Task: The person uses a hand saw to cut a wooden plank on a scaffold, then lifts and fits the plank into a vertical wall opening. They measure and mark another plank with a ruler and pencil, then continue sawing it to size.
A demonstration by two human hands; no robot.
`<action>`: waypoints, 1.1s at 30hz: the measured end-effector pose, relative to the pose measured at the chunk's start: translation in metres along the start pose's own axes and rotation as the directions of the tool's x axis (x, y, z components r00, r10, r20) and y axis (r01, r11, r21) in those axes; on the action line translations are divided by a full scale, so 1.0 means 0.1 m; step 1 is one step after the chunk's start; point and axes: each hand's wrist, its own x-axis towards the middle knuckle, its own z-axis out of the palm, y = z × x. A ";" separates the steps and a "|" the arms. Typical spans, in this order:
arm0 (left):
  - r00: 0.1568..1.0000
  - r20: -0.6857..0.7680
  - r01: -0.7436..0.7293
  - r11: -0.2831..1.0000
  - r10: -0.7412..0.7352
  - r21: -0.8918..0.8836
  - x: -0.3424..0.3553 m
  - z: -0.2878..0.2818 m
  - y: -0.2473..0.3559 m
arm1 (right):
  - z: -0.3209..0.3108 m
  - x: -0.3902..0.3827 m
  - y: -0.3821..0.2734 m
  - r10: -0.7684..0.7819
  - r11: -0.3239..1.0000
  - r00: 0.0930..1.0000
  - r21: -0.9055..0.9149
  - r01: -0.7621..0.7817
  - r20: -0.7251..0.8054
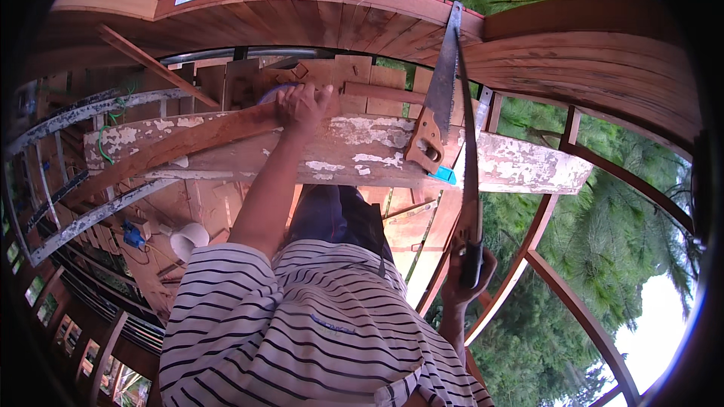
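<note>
My left hand (303, 105) is closed over the right end of a long brown wooden board (204, 136). This board slants across a wide plank (362, 151) with flaking white paint. Low on the right, my right hand (464, 275) is wrapped round the dark handle of a handsaw (469, 173), its narrow blade pointing up and away from me. Just left of that blade stands a second handsaw (440, 90) with a wooden handle, its grip at the plank and its tip against the wooden wall. A bright blue piece (443, 175) lies below its handle.
A curved wooden wall (317, 11) runs along the far side. A white-spattered metal ladder-like frame (105, 226) stands at the left. On the boards below are a blue power tool (136, 234) and a whitish round object (188, 240). Curved wooden rails (520, 256) and trees are at the right.
</note>
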 end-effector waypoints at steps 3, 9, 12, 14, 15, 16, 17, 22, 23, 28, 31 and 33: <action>0.999 0.051 0.009 1.000 -0.008 -0.010 -0.02 0.04 -0.02 | 0.43 -0.05 -0.29 0.090 0.993 0.942 -0.098 -0.061 0.323; 0.999 0.033 0.000 1.000 0.000 0.001 -0.03 0.04 -0.07 | 0.95 -0.09 -0.35 -0.023 1.000 0.888 0.009 0.021 0.459; 0.999 0.038 -0.002 1.000 0.003 -0.008 -0.01 0.03 -0.06 | 0.95 -0.09 -0.35 -0.016 1.000 0.874 0.009 0.014 0.485; 1.000 0.011 -0.023 0.999 0.023 -0.028 -0.02 0.03 -0.07 | 0.94 -0.07 -0.29 -0.034 0.999 0.867 0.006 0.036 0.497; 1.000 0.017 -0.020 0.999 0.020 -0.025 -0.01 0.04 -0.08 | 0.93 -0.06 -0.27 -0.043 0.999 0.863 0.005 0.047 0.503; 1.000 0.024 -0.015 1.000 0.016 -0.024 0.00 0.05 -0.08 | 0.92 -0.05 -0.28 -0.032 0.999 0.859 0.003 0.035 0.511; 1.000 0.029 -0.010 1.000 0.011 -0.022 0.00 0.05 -0.08 | 0.91 -0.03 -0.30 -0.021 1.000 0.854 0.001 0.024 0.520; 1.000 0.024 0.005 0.999 -0.004 -0.042 0.00 0.03 -0.07 | 0.86 0.05 -0.44 0.012 1.000 0.816 -0.002 -0.014 0.578; 1.000 0.026 0.005 0.999 -0.004 -0.046 0.00 0.02 -0.07 | 0.85 0.09 -0.46 0.015 1.000 0.812 -0.006 -0.014 0.583; 1.000 0.013 0.012 0.995 -0.011 -0.098 0.05 -0.03 -0.05 | 1.35 0.56 -0.76 0.073 0.996 0.773 -0.014 -0.083 0.630; 1.000 0.018 0.023 0.994 -0.021 -0.103 -0.03 0.00 -0.05 | 1.73 0.67 -0.78 0.097 0.994 0.768 -0.015 -0.113 0.633; 1.000 -0.001 0.024 0.995 -0.024 -0.092 0.00 0.02 -0.06 | 1.74 0.68 -0.80 0.080 0.996 0.774 -0.016 -0.089 0.628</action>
